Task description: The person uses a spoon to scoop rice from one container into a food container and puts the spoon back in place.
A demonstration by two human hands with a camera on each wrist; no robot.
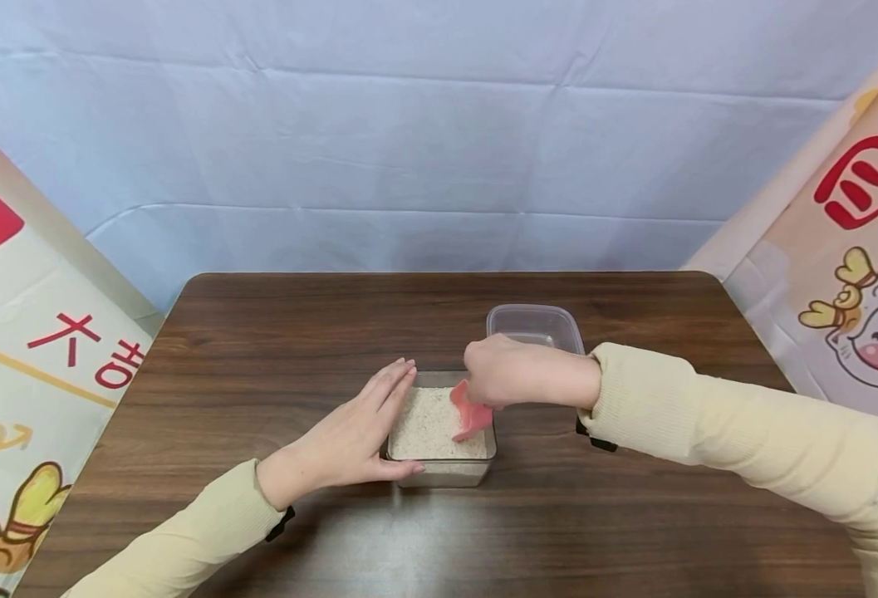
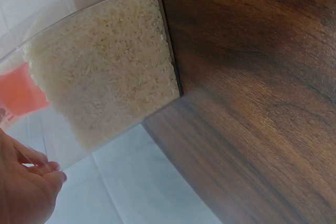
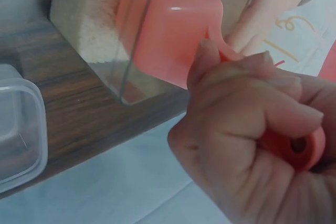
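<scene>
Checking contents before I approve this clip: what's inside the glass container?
White rice and the pink scoop, held by the right hand, are inside the container. Anything buried in the rice or directly behind the scoop is covered.

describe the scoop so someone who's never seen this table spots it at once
On the dark wood-grain table, find the clear rectangular container of rice. The scoop, gripped in the right hand, reaches inside it. Its coral-red colour sets it apart from the pale rice and the clear plastic tub.
</scene>
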